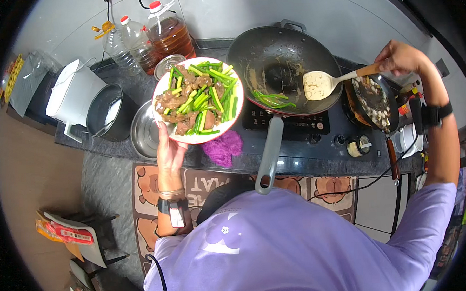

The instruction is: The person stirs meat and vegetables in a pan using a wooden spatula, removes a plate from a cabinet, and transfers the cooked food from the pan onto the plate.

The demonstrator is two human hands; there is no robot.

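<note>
My left hand (168, 148) holds a white plate (237, 118) by its near edge, raised over the counter left of the wok. Sliced meat (181, 83) and cut green stalks (201, 100) cover the plate. My right hand (397, 58) grips the wooden handle of a turner (319, 85), whose pale, sauce-flecked blade is over the right side of a dark wok (279, 46). A few green stalks (272, 99) and streaks of brown sauce remain in the wok. Its grey handle (270, 151) points towards me.
A purple cloth (223, 148), a steel bowl (140, 130) and a black pot (112, 111) sit along the counter. Large plastic bottles (171, 35) stand behind the plate. On the right are a pan with food scraps (371, 96), an open jar (358, 146) and a hanging cable (369, 185).
</note>
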